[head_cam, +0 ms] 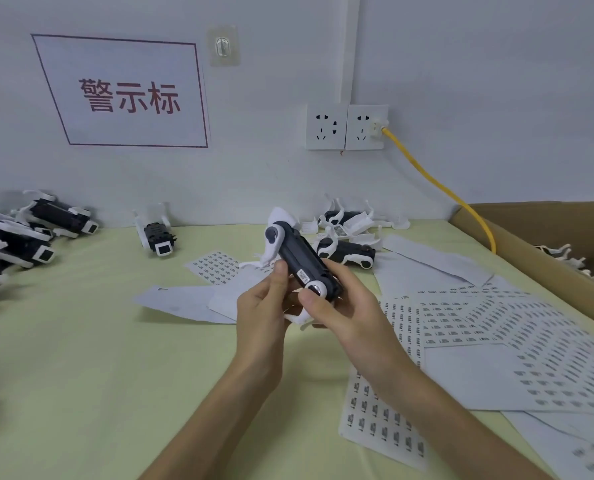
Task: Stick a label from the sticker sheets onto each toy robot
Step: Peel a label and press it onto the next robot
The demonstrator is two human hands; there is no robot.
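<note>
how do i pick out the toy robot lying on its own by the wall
Find the red-framed wall sign; below its right half, on the pale green table, lies the toy robot. Unlike the heap of robots at far left and the robots under the wall sockets, it lies alone, touching no other robot.

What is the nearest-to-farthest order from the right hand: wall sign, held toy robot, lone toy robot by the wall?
1. The held toy robot, gripped in the right hand itself.
2. The lone toy robot, left, at the wall's foot.
3. The wall sign, upper left, higher up.
</note>
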